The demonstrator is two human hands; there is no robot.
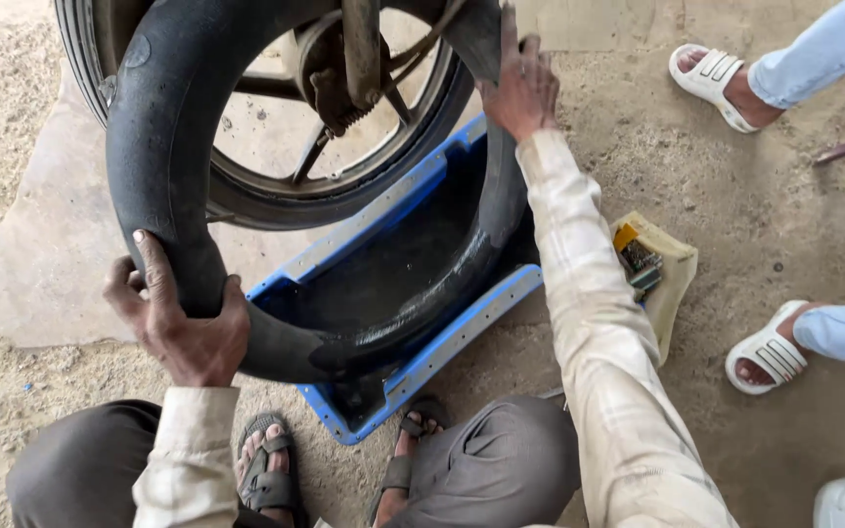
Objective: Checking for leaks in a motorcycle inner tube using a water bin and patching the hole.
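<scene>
Floor [755, 215]: sandy, dusty ground across the whole frame, with a pale flat stone slab [41, 264] at the left under the wheel.

Wheel [276, 117]: a motorcycle wheel with dark spokes and its tyre, standing upright at the upper left of the frame, cut off by the top edge.

Inner tube [163, 147]: a large black rubber ring, held up between the two hands. It arcs from the upper centre down the left side, and its lowest part dips into the trough at the centre, where the rubber looks wet and shiny.

Trough [462, 328]: a long blue tray with a dark inside, lying on the floor on a slant from the lower centre to the upper centre; its long axis runs roughly in line with the span between the two hands.

Left hand [183, 323]: at the lower left, closed around the lower-left stretch of the tube, thumb up along the rubber. It is the hand nearer the dipped part.

Right hand [520, 88]: at the upper centre, arm stretched out, fingers curled over the tube's upper-right stretch.

Bystanders: two feet in white slide sandals [711, 83] at the right edge, with pale blue trouser legs, well apart from the tube.

Pouch [652, 274]: a small yellowish pouch with small items inside, on the floor just right of the trough.
</scene>
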